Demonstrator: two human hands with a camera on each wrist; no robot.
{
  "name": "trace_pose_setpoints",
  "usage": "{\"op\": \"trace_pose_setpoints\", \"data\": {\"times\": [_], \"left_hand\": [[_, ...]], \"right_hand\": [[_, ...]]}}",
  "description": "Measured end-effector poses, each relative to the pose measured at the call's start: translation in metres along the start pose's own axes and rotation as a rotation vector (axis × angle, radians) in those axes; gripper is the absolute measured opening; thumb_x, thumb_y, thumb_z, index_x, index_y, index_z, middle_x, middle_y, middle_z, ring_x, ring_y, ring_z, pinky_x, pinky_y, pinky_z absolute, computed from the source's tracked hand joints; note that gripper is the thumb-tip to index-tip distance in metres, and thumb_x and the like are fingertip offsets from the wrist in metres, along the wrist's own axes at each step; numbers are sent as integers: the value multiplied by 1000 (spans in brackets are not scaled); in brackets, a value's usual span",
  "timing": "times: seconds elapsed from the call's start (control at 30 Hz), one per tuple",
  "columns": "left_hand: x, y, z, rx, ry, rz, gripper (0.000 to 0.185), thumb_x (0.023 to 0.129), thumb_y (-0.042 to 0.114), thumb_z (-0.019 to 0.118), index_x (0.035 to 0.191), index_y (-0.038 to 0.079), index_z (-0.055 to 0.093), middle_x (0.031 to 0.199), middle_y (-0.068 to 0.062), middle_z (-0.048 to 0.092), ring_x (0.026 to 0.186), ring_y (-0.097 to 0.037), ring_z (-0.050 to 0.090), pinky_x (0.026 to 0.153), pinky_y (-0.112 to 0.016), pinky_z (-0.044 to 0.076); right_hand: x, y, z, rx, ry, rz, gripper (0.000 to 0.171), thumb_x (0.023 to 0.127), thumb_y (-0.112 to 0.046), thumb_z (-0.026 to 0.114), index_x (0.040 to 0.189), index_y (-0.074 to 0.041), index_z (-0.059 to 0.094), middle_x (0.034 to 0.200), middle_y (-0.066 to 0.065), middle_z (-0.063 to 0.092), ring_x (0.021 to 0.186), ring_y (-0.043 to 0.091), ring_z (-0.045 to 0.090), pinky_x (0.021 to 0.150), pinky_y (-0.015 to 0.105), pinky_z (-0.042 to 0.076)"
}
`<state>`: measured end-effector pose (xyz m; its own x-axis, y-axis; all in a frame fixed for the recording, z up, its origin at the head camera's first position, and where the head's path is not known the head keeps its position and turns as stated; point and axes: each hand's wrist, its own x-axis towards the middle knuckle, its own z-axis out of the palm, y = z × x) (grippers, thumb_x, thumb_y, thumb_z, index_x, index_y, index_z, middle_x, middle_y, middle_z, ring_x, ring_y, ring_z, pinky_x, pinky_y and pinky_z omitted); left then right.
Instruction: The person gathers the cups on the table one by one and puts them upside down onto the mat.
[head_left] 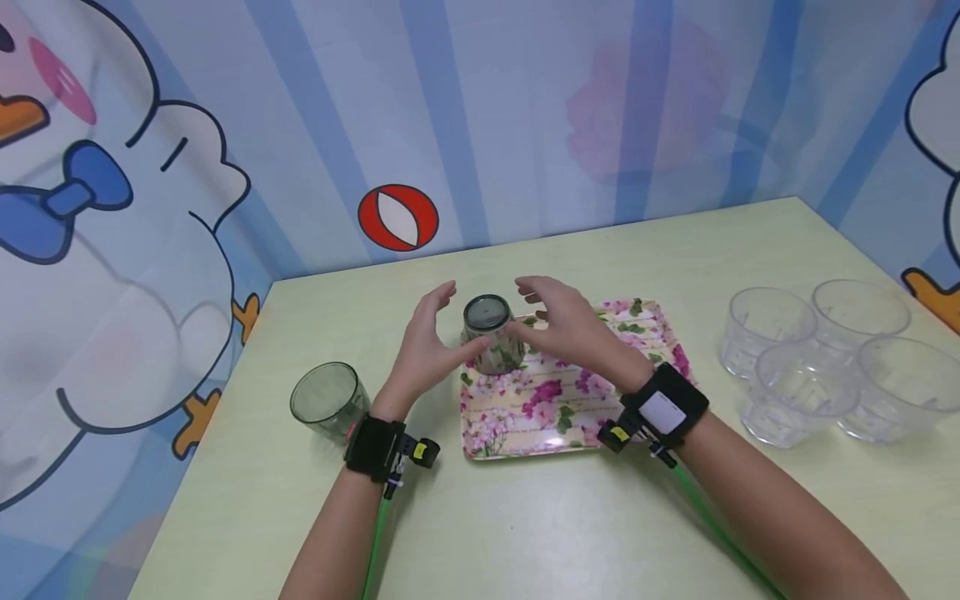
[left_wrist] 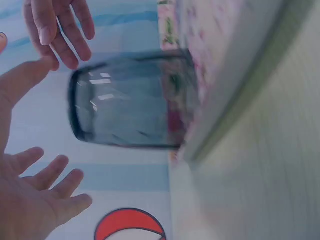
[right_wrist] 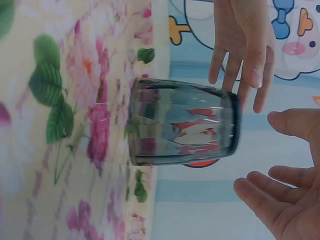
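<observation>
Hands (head_left: pixel 427 346) (head_left: pixel 566 325) flanking tinted glass (head_left: pixel 491 333)

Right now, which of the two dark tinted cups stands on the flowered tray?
The tinted cup between both open hands; the other tinted cup stands on the bare table, left of the tray.

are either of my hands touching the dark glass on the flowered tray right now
Apart. The right wrist view shows background between the dark glass and both the left hand and right hand.
</observation>
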<state>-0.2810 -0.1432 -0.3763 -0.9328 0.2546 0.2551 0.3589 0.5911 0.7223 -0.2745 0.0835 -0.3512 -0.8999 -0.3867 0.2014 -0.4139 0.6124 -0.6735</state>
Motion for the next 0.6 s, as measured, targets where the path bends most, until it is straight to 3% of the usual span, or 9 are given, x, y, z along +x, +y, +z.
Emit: {"op": "trace_pose_setpoints", "data": {"times": [0.1, 0.23, 0.6], "left_hand": [[-5, 14, -2, -3, 75, 50, 86, 80, 35, 76, 150, 17, 29, 151, -5, 38, 142, -23, 36, 114, -51, 37], [-11, 33, -1, 0, 118, 143, 83, 80, 31, 77, 149, 16, 31, 148, -6, 41, 139, -23, 39, 114, -48, 38], [-25, 65, 16, 56, 64, 305, 84, 78, 31, 79, 146, 12, 34, 147, -7, 41, 137, -22, 41, 114, -46, 40]], "right_hand": [[-14, -3, -10, -11, 44, -34, 64, 92, -29, 63, 145, -5, 37, 141, 17, 49, 128, 32, 52, 102, 44, 51], [-35, -3, -22, -32, 92, -61, 59, 92, -25, 63, 143, -4, 41, 138, 17, 52, 126, 32, 54, 101, 44, 52], [-84, 0, -46, -124, 210, -66, 50, 91, -23, 65, 134, -3, 50, 131, 17, 58, 123, 33, 56, 94, 46, 55]]}}
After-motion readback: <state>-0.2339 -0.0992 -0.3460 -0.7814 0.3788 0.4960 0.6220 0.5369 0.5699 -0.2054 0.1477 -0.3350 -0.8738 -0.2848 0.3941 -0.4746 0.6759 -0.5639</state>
